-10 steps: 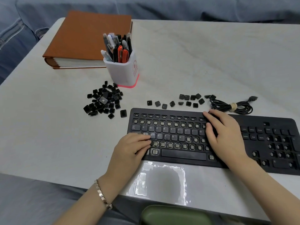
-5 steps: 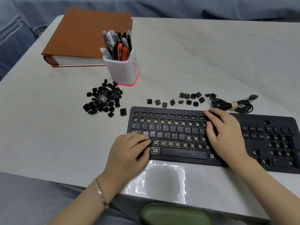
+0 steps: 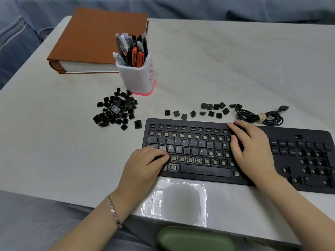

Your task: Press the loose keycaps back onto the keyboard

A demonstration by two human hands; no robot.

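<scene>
The keyboard point(image 3: 204, 170) lies on the surface point(image 3: 226, 60); fitted keys read Tab, Caps Lock, Q–O, A–H. Loose keycaps point(image 3: 116, 111) are heaped to its left. The left hand point(image 3: 143, 165) has its fingers curled at the lower-left keys, grip unclear. The right hand point(image 3: 253, 151) lies flat, fingers straight.
</scene>
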